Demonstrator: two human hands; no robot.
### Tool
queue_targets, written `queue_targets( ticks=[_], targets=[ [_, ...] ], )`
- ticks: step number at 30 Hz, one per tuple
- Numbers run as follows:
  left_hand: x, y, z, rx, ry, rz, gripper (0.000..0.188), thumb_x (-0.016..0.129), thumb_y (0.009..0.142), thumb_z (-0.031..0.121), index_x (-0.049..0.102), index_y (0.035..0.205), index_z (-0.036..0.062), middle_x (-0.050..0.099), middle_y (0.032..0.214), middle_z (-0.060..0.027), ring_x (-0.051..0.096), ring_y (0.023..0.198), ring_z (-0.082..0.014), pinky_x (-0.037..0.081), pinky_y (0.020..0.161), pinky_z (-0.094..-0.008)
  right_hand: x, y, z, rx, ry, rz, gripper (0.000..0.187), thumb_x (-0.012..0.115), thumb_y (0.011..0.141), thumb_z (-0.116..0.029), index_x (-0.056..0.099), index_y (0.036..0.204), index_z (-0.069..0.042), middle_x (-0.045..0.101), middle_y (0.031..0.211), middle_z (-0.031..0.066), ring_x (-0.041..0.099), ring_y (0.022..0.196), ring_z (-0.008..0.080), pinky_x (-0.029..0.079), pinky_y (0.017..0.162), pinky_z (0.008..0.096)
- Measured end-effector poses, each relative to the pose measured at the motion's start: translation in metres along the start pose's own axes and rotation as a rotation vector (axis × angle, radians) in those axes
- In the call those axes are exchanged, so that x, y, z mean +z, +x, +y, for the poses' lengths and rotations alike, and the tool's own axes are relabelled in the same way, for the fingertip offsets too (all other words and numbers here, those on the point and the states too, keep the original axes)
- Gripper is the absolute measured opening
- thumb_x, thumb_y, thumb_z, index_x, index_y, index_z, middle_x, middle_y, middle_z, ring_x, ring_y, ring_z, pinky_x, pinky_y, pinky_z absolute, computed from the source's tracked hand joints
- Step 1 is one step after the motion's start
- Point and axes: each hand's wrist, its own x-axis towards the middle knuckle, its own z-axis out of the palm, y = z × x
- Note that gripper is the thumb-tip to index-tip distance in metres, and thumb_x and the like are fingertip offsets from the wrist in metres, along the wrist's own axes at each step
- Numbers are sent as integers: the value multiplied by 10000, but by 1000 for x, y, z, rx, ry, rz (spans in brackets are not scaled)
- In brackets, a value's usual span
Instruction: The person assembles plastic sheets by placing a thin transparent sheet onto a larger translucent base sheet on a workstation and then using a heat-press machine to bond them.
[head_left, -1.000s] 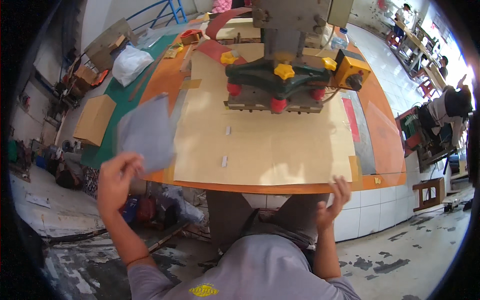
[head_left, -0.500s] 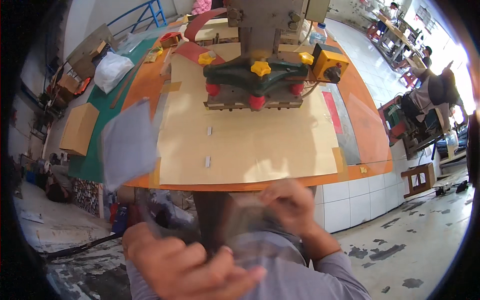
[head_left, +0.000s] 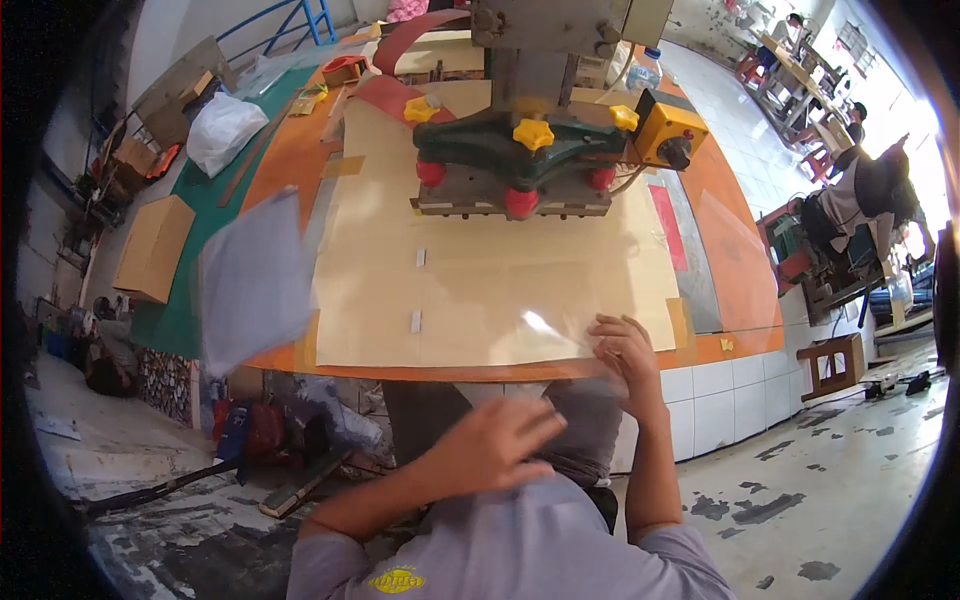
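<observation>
My right hand is at the near right edge of the table, its fingers closed on a clear plastic sheet. The sheet is hard to see except for a bright glare, and it lies over the cream board. In front of my body my left hand is off the table, slightly blurred, with its fingers apart and nothing visible in them. Two small white strips stand out on the board. Beyond them is a press head with yellow knobs and red feet.
To the left lies a stack of clear plastic sheets, beside a cardboard box and a white plastic bag. More clear plastic rests on the table's right side. A yellow control box juts out by the press.
My right hand has moved forward and right to the table edge, bringing the clear sheet over the board. My left hand has moved forward and right, away from the lower left.
</observation>
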Motion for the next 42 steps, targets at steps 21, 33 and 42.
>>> queue_targets(
  ticks=[21, 33, 42],
  targets=[
    [17, 11, -102, -539, 289, 223, 743, 607, 1075, 400, 392, 1644, -26, 303, 1761, -216, 279, 1638, -414, 228, 1340, -574, -7, -9, 30, 162, -358, 124, 299, 578, 1061, -58, 730, 1316, -22, 735, 1410, 111, 606, 1433, 309, 417, 1202, 452],
    [13, 14, -107, -544, 272, 220, 755, 610, 1071, 407, 377, 1653, -14, 313, 1757, -220, 281, 1636, -417, 230, 1342, -572, -5, -8, 30, 162, -358, 138, 273, 622, 1070, -152, 753, 1286, -50, 743, 1403, 97, 620, 1417, 312, 418, 1197, 458],
    [-30, -21, -115, -553, 208, 268, 645, 600, 1080, 336, 465, 1620, 9, 444, 1699, -194, 366, 1602, -387, 265, 1329, -546, -10, 4, 9, 200, -310, 19, 391, 641, 1055, -218, 688, 1415, -72, 634, 1546, 118, 505, 1516, 332, 369, 1250, 482]
  ],
)
